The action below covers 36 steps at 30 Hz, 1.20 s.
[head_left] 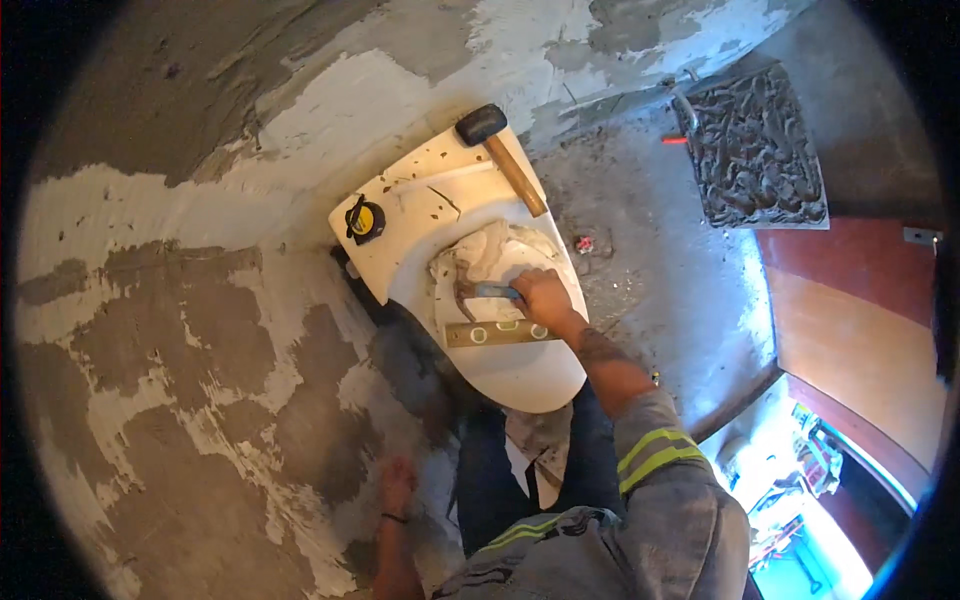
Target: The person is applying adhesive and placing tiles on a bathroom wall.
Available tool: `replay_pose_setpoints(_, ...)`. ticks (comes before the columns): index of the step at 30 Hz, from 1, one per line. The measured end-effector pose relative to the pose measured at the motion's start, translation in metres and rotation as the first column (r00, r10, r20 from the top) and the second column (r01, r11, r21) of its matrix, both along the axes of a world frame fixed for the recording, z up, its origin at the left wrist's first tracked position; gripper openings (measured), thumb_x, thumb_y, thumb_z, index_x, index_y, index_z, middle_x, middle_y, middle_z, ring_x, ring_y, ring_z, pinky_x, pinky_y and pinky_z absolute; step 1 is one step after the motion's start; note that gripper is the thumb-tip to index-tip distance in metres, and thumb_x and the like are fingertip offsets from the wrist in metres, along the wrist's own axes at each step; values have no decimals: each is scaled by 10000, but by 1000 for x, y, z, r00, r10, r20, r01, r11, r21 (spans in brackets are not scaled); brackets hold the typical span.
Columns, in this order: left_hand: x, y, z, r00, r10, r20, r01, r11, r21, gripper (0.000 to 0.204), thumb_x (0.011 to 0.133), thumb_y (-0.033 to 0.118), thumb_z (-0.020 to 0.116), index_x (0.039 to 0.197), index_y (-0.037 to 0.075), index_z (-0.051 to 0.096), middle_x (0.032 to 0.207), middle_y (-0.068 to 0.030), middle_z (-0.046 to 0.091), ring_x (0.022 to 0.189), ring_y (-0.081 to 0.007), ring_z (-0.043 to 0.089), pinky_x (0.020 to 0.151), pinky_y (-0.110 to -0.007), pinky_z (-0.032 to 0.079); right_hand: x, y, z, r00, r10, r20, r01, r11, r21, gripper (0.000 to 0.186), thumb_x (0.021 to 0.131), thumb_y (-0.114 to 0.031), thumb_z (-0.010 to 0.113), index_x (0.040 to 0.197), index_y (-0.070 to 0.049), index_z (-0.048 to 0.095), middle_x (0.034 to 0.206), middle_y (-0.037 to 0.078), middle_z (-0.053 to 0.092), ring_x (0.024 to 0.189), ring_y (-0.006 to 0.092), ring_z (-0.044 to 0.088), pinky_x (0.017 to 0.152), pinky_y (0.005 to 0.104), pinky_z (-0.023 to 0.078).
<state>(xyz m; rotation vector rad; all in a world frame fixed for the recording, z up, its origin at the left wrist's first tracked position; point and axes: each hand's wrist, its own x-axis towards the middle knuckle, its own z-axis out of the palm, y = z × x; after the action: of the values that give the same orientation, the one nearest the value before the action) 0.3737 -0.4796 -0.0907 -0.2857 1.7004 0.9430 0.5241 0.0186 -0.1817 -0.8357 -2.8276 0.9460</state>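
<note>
My right hand (540, 298) grips the blue handle of what looks like a hammer (467, 288), over a crumpled pale cloth or sheet (500, 247) on a white toilet (515, 380). A wooden spirit level (500, 332) lies across the toilet just below that hand. On the toilet's back part are a black-headed mallet (515, 175) with a wooden handle, a yellow and black tape measure (365, 220) and scattered small debris. My left hand (398, 485) hangs low at the left, beside my leg; its fingers are blurred and dim.
Patchily plastered walls (150, 380) rise at the left and top. At the upper right a square panel (755, 150) is coated in ridged grey mortar. The grey floor (700, 320) has small debris. A reddish wooden panel (850, 350) and a bright opening with clutter lie right.
</note>
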Motion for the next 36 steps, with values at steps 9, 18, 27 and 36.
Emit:
replay_pose_setpoints(9,59,6,38,973,193,-125,-210,968,-137,273,943,321,601,1092,92,598,960,-46,628,757,-170,581,672,-290,488,-49,40,-47,995,74,-66,-67,992,108,255,749,-210,700,980,-136,622,901,51,591,952,262,588,790,440,419)
replay_pose_setpoints(18,7,67,58,933,-193,-305,210,977,24,199,943,189,563,1066,35,535,852,-46,583,777,-127,568,655,-284,493,-39,20,-37,955,-294,-37,294,956,6,491,736,-152,722,1205,-129,580,1136,120,590,1093,324,548,935,476,412)
replay_pose_setpoints(27,-29,261,105,-445,-534,-719,868,-59,-493,406,876,192,597,1260,63,560,1383,-179,481,1289,-401,423,1057,-500,341,2,-107,219,812,-210,-544,154,977,-147,307,836,-249,656,1084,-68,654,1140,133,640,1061,346,581,930,425,460)
replay_pose_setpoints(36,148,483,229,-607,-97,-788,793,-11,-609,761,803,346,692,1447,126,351,1459,-190,343,1348,-402,337,1050,-629,285,457,0,11,555,-812,180,810,577,104,245,858,-230,603,1039,-96,699,1052,161,669,1003,354,613,898,435,480)
